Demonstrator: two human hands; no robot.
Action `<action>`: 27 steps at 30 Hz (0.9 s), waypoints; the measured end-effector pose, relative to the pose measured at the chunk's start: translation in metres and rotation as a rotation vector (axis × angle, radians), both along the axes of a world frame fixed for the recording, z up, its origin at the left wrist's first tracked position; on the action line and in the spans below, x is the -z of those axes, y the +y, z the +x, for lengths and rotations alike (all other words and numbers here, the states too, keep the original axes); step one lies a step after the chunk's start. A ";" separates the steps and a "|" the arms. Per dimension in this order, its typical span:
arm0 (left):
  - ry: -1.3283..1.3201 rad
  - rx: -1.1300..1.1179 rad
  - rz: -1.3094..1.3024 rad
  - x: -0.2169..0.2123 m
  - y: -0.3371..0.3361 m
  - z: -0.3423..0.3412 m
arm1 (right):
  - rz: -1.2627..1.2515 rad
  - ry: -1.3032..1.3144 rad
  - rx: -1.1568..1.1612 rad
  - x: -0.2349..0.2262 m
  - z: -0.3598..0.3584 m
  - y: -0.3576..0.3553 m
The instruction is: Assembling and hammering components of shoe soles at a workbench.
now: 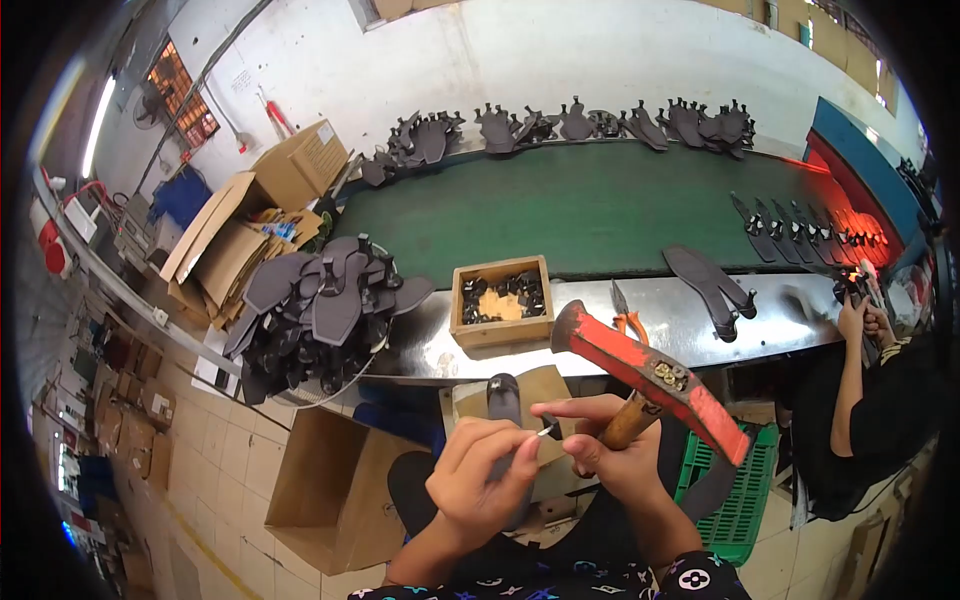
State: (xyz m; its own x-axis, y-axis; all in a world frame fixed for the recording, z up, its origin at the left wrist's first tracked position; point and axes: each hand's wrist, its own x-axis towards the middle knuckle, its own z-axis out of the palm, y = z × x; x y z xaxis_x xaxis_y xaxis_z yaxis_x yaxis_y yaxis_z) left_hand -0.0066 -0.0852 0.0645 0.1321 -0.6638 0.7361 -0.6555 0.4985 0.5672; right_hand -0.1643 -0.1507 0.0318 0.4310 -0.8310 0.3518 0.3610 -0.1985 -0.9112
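My right hand (612,458) grips the wooden handle of a red-headed hammer (650,376), whose head points up and to the left, above my lap. My left hand (478,478) pinches a small nail (548,430) between thumb and forefinger, and my right forefinger reaches across to touch it. Under my left hand stands a dark sole piece (504,398) on a small stand, partly hidden by my fingers.
A wooden box (500,328) of small black parts sits on the metal bench edge, orange pliers (628,318) beside it. A pile of dark soles (320,305) lies at left. Green conveyor belt (600,205) carries soles. Another person (868,400) works at right. Cardboard boxes (320,490) stand below.
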 end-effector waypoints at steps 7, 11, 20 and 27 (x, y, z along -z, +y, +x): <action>-0.329 0.019 -0.201 0.007 0.015 0.020 | 0.169 -0.066 -0.052 0.006 0.000 0.019; -0.635 0.092 -0.368 0.014 0.017 0.037 | 0.270 -0.015 -0.102 0.007 -0.002 0.025; -0.084 -0.342 0.386 0.125 -0.044 0.079 | 0.012 0.267 0.048 0.047 0.041 -0.032; 0.192 -0.078 0.522 0.141 -0.057 0.083 | -0.053 0.487 0.020 0.083 0.073 -0.068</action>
State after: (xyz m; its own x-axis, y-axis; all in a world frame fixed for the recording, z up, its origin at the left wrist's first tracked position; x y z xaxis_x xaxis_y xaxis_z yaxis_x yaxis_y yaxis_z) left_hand 0.0761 -0.1424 -0.0767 0.2947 -0.9167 0.2699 -0.5395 0.0735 0.8387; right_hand -0.0912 -0.2190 -0.0514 0.5396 -0.8275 0.1550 -0.1093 -0.2514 -0.9617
